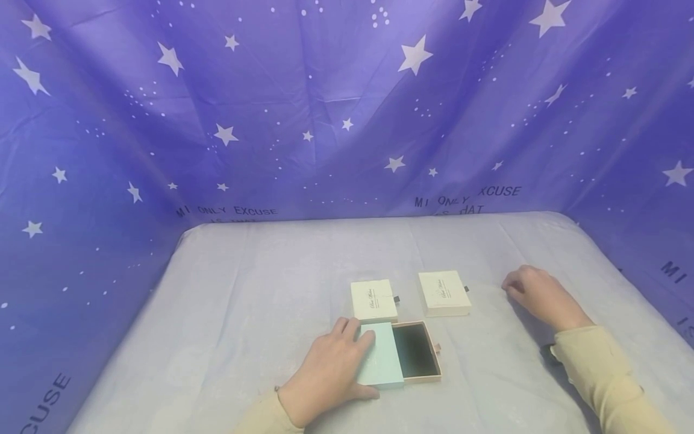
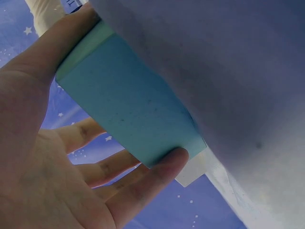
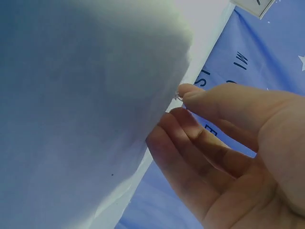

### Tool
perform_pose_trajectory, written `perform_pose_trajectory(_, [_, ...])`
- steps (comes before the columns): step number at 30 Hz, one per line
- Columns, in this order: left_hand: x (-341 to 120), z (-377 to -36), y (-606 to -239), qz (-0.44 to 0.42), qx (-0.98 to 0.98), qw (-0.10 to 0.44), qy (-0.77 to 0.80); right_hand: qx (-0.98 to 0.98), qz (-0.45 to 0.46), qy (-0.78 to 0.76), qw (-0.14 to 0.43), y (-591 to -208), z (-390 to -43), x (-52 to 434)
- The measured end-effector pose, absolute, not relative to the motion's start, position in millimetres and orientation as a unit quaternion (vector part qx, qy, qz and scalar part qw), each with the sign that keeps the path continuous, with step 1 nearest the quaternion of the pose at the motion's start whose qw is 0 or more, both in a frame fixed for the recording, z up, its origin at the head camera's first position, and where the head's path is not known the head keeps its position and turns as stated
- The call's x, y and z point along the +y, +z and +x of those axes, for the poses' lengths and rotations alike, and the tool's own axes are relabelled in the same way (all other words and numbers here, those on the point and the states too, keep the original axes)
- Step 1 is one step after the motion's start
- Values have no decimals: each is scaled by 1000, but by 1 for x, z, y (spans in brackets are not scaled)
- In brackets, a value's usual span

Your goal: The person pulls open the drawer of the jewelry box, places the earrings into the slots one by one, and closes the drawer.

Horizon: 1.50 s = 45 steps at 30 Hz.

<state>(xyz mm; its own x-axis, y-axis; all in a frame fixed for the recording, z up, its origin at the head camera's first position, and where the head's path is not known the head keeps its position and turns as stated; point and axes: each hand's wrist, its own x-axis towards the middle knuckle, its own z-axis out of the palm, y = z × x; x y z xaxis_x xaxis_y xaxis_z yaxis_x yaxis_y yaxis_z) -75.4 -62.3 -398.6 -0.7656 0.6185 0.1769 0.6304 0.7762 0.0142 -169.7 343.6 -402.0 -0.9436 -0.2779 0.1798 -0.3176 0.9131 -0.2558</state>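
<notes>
A mint-green drawer box (image 1: 382, 355) lies on the table, its tray (image 1: 417, 351) slid partly out to the right, showing a dark lining and a small pull tab. My left hand (image 1: 333, 367) grips the box's sleeve, thumb at the near edge and fingers over the far side. In the left wrist view, the sleeve's blue-green end (image 2: 128, 100) sits between thumb and fingers. Off to the right, my right hand (image 1: 542, 295) is low over the table. Between its thumb and fingertips it pinches a small silvery thing (image 3: 177, 96), too small to identify.
Two cream boxes with dark pull tabs lie beyond the mint-green one: the left box (image 1: 373, 299) close behind it, the right box (image 1: 444, 293) farther right. A pale cloth covers the table (image 1: 260, 289). Purple star-printed curtains (image 1: 325, 108) enclose the back and sides.
</notes>
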Motion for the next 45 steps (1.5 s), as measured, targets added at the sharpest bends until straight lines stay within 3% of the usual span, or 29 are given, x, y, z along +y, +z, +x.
perform_pose_trajectory(26, [-63, -77, -399, -333, -939, 79, -36, -966, 140, 180, 124, -382, -156, 322])
perform_pose_trajectory(45, [-63, -76, -399, -332, -939, 76, -39, -957, 161, 210, 119, -361, -139, 287])
